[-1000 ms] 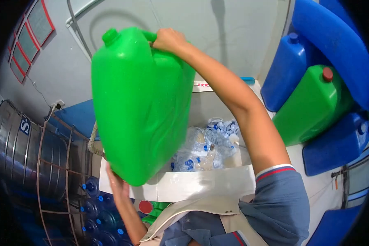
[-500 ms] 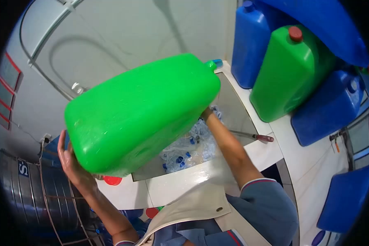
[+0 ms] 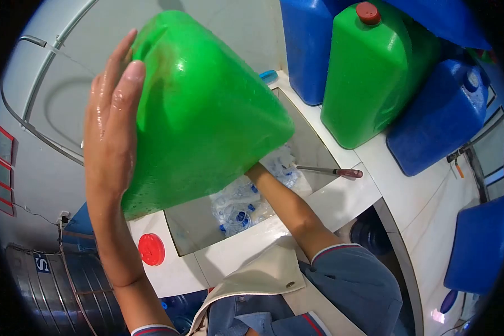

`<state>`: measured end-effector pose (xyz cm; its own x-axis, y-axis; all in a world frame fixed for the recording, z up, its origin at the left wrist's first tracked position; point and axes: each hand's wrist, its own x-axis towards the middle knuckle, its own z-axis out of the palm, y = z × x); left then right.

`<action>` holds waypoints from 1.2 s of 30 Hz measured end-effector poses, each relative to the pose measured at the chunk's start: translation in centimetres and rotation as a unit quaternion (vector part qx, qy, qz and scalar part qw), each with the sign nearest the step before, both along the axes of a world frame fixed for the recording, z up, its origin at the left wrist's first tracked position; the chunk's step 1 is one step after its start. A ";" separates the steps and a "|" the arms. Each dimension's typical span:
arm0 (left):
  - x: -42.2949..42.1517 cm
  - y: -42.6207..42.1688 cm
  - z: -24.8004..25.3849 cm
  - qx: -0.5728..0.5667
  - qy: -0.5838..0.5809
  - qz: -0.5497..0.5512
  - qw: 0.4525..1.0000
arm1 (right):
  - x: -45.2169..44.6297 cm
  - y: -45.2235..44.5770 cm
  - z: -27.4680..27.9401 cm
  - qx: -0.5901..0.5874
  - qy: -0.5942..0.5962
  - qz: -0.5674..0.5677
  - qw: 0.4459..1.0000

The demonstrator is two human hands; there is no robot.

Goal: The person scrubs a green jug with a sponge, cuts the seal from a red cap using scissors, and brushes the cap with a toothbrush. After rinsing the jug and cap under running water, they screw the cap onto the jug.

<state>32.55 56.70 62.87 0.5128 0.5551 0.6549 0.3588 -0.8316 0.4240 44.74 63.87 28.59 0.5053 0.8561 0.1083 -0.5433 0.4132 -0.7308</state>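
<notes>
A large green jerrycan (image 3: 207,112) is held tilted above a sunken basin (image 3: 187,227), a brownish smudge on the side facing me. My left hand (image 3: 111,123) looks wet and lies along its left side, fingers stretched out and touching or very close to it. My right hand reaches under the jerrycan, where its fingers are hidden; only the wrist and forearm show. With the jerrycan raised off the counter, that hand seems to hold it from below. In the basin lies a heap of clear plastic pieces with blue bits (image 3: 238,215).
A red round lid (image 3: 151,249) lies on the white tiled counter (image 3: 355,193). Across the basin's right corner rests a metal-shafted tool with a reddish handle (image 3: 350,173). To the right stand a red-capped green jerrycan (image 3: 364,78) and blue jerrycans (image 3: 437,117). A metal tank (image 3: 56,291) is at lower left.
The jerrycan has turned, bringing a different side toward me. My left hand has moved up along its left side, and the red lid is now fully uncovered.
</notes>
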 end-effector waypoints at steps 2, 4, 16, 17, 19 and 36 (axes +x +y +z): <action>-1.3 0.3 0.1 0.007 -0.016 -0.001 1.000 | 1.9 0.2 -0.1 -0.010 -0.020 -0.003 1.000; -4.0 1.0 -0.4 0.012 -0.032 0.003 0.999 | 5.4 -0.2 -0.1 -0.025 -0.053 -0.009 0.998; -12.2 8.2 -18.3 -0.286 0.043 0.121 0.950 | 4.4 -1.1 10.2 -0.244 -0.706 -0.110 0.656; -10.6 8.0 -19.3 -0.250 0.100 0.122 0.955 | 2.1 -0.1 9.1 -0.196 -0.748 -0.100 0.626; -8.4 8.0 -21.6 -0.285 0.195 0.088 0.934 | -1.5 1.3 6.4 -0.128 -0.792 -0.082 0.592; -10.4 10.7 -32.0 -0.498 -0.075 0.147 0.852 | -4.1 15.9 12.6 -0.288 -0.477 0.362 0.747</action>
